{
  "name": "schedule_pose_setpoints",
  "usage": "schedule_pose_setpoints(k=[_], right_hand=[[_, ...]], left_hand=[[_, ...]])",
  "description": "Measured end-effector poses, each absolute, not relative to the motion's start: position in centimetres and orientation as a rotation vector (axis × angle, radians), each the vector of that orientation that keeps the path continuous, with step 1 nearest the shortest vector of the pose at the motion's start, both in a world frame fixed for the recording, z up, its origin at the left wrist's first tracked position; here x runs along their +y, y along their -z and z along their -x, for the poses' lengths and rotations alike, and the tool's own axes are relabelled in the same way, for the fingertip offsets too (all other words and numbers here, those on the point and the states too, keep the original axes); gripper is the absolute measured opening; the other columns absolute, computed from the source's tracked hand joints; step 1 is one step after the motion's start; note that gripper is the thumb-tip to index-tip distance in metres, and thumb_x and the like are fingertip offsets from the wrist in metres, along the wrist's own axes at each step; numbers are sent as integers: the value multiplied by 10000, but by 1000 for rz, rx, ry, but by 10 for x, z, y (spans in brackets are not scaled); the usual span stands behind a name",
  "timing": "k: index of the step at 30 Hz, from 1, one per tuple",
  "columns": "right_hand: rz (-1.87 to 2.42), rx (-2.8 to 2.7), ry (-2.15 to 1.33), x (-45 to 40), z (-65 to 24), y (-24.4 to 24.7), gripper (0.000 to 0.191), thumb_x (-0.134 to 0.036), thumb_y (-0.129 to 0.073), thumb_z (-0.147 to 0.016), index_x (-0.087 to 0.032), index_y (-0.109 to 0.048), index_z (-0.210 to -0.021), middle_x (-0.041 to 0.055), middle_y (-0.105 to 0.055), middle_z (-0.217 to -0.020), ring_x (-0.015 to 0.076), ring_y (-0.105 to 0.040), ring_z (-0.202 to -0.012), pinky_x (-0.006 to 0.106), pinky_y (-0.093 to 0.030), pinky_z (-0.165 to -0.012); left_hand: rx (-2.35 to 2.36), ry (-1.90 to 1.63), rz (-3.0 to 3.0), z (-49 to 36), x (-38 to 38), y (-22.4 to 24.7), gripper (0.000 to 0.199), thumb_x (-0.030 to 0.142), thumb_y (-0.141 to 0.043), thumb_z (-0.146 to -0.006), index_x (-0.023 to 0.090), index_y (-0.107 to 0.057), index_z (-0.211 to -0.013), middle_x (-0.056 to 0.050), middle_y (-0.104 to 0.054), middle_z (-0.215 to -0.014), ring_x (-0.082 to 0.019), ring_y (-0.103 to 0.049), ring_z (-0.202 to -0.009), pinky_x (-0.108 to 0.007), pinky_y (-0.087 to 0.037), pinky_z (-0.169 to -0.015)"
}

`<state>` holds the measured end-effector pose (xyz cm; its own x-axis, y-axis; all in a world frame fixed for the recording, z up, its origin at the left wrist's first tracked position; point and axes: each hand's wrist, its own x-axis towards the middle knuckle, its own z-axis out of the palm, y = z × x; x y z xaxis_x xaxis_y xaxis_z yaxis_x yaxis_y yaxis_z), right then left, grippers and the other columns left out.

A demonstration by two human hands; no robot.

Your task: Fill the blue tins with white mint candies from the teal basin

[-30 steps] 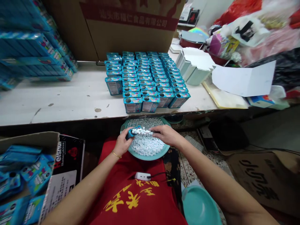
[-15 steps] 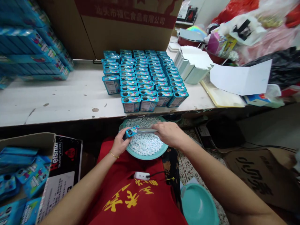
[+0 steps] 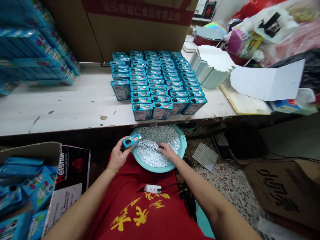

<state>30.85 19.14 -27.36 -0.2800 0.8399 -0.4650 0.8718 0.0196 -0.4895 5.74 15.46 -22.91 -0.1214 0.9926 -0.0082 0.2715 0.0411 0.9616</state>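
Note:
My left hand (image 3: 119, 155) is closed round a small blue candy box (image 3: 131, 140), tilted over the left rim of a turquoise basin (image 3: 183, 143). The box's printed end with a dark round spot faces up. Small pale candies (image 3: 152, 154) fill much of the basin, which rests at my lap. My right hand (image 3: 167, 150) reaches down into these candies with fingers curled together. A little dark shape shows at its fingertips; what they grip is hidden. Behind the basin, rows of similar blue boxes (image 3: 141, 107) stand upright on the white table (image 3: 87, 100).
Stacked blue packs (image 3: 37, 56) stand at the table's left. A big carton (image 3: 142, 36) rises behind the rows. White card pieces (image 3: 212, 63) and bags (image 3: 277, 25) crowd the right side. An open carton (image 3: 72, 166) of blue packs sits at lower left.
My right hand has gone from beside the box, where it held a flat see-through piece, down into the candies. My left hand has shifted slightly left with the box. The view has moved a little.

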Motion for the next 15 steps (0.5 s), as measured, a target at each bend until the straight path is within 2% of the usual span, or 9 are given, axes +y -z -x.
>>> schedule_pose_setpoints(k=[4, 7, 10, 15], right_hand=[[-1863, 2373, 1408, 193, -331, 227, 336, -209, -496, -752, -142, -558, -1075, 37, -636, -909, 145, -568, -821, 263, -428, -764], [-1791, 2488, 1490, 196, -336, 177, 326, -246, -507, -752, -148, -574, -1055, 38, -638, -901, 153, -562, -825, 282, -424, -763], [-1641, 2532, 1310, 201, -327, 134, 316, -273, -487, -779, -182, -580, -1067, 35, -644, -969, 157, -565, -881, 274, -414, -785], [-1424, 2483, 717, 208, -299, 92, 316, -287, -455, -795, -264, -584, -1083, 35, -639, -1044, 190, -566, -961, 297, -405, -811]], left_hand=[[1510, -1148, -1337, -60, 157, 230, 455, 377, -594, -705, 175, -503, -1103, -70, -593, -1070, -195, -565, -967, -361, -422, -917], [1464, -1148, -1364, -69, 160, 233, 439, 331, -590, -712, 170, -501, -1111, -75, -584, -1086, -199, -554, -990, -366, -411, -926], [1399, -1133, -1439, -82, 162, 235, 414, 263, -565, -724, 174, -498, -1123, -80, -562, -1119, -206, -531, -1034, -370, -388, -946], [1374, -1122, -1576, -97, 161, 233, 405, 169, -527, -712, 195, -509, -1115, -69, -547, -1125, -209, -501, -1065, -366, -367, -960]])
